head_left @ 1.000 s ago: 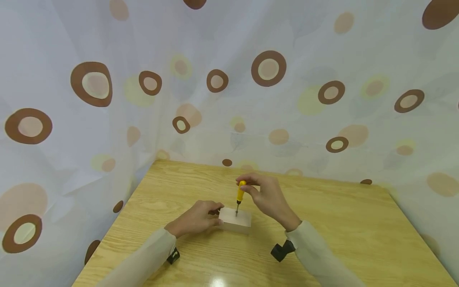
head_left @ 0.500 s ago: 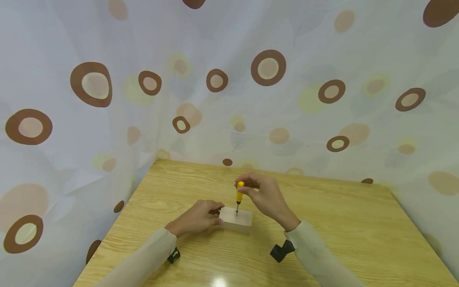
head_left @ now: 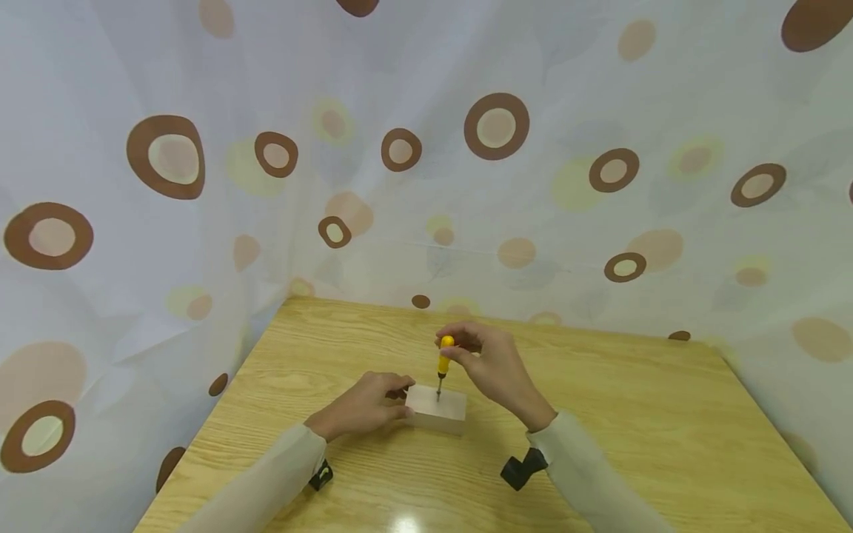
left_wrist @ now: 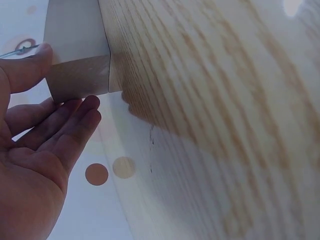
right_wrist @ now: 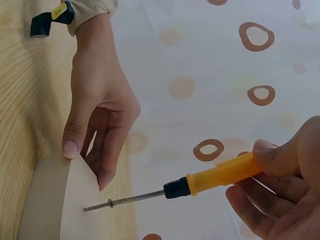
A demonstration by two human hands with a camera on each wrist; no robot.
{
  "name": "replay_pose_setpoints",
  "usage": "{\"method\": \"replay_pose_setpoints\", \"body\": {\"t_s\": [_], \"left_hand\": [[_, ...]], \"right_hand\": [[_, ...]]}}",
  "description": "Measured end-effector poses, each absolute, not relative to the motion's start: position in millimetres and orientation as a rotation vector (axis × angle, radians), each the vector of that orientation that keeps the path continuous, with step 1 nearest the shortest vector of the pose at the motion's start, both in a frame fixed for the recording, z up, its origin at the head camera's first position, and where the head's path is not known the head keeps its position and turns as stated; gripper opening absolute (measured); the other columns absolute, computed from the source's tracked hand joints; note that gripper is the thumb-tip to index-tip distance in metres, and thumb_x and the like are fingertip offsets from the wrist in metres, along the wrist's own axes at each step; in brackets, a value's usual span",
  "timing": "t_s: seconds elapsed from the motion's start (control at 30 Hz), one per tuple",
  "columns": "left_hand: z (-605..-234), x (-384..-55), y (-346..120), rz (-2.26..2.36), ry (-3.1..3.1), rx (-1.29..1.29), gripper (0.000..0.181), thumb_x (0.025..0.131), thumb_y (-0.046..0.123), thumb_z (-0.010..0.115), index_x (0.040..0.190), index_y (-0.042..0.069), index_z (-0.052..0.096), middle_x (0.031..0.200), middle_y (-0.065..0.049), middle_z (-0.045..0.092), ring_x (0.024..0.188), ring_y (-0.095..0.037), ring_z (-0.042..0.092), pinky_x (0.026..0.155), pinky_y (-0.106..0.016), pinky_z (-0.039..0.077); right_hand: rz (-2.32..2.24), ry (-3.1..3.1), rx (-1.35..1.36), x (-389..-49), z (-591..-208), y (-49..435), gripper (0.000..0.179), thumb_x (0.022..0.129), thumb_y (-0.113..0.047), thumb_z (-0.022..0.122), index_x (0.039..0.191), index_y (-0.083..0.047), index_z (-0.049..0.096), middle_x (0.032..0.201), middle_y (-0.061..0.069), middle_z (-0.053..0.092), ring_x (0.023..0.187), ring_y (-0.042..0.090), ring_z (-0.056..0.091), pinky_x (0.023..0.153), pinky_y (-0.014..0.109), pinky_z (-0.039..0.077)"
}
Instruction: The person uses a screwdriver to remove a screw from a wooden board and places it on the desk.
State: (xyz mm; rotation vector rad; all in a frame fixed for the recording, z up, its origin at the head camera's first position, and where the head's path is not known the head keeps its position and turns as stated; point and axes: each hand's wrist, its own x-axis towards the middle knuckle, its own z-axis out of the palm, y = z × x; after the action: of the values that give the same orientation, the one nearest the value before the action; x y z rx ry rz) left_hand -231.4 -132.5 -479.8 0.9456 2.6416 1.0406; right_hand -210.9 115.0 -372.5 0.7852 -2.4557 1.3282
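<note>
One block [head_left: 436, 422], one screw [right_wrist: 97, 206], one yellow screwdriver [right_wrist: 220, 175]; nearer the left edge of the desk [head_left: 633, 400] than the right, the block lies pinched by the left hand [head_left: 365, 403], below the right hand [head_left: 494, 364], which grips the screwdriver

You are in a screened-off work spot, with spotted sheeting [head_left: 426, 200] hung around a wood-grained counter [head_left: 633, 414]; the wider room cannot be told.
</note>
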Motion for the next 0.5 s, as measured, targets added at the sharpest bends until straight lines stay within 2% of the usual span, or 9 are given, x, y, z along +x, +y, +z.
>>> {"method": "replay_pose_setpoints", "body": {"t_s": [0.13,0.3,0.37,0.5], "left_hand": [[-478.4,-231.5,-133.4,1.039,2.650,0.935,0.053,0.099,0.031,0.072,0.140,0.000,0.060,0.123,-0.007,0.070,0.109,-0.019,0.068,0.094,-0.035,0.056],[-478.7,-231.7,-132.9,1.034,2.650,0.947,0.052,0.099,0.030,0.072,0.140,0.001,0.060,0.123,-0.005,0.070,0.109,-0.018,0.067,0.094,-0.033,0.055],[-479.6,-232.0,-132.3,1.032,2.650,0.950,0.051,0.099,0.030,0.072,0.140,0.001,0.061,0.122,-0.005,0.070,0.108,-0.018,0.067,0.093,-0.034,0.055],[-480.0,-232.0,-131.5,1.031,2.647,0.936,0.050,0.099,0.029,0.072,0.140,0.001,0.061,0.123,-0.006,0.070,0.109,-0.018,0.067,0.094,-0.034,0.055]], "right_hand": [[1.315,-2.470,0.790,-211.2,-371.6,114.2,0.018,0.098,-0.012,0.072,0.115,-0.014,0.076,0.110,-0.003,0.074,0.095,0.013,0.070,0.084,0.036,0.060],[1.353,-2.433,0.720,-212.0,-375.4,114.0,0.023,0.090,-0.020,0.082,0.112,-0.014,0.075,0.096,-0.004,0.073,0.084,0.010,0.070,0.078,0.032,0.060],[1.371,-2.426,0.714,-212.1,-375.9,115.3,0.024,0.089,-0.018,0.083,0.110,-0.014,0.074,0.094,-0.003,0.073,0.081,0.009,0.070,0.077,0.030,0.060],[1.398,-2.466,0.754,-212.0,-372.5,117.6,0.020,0.093,-0.010,0.077,0.113,-0.012,0.076,0.104,-0.001,0.075,0.088,0.012,0.072,0.079,0.029,0.060]]}}
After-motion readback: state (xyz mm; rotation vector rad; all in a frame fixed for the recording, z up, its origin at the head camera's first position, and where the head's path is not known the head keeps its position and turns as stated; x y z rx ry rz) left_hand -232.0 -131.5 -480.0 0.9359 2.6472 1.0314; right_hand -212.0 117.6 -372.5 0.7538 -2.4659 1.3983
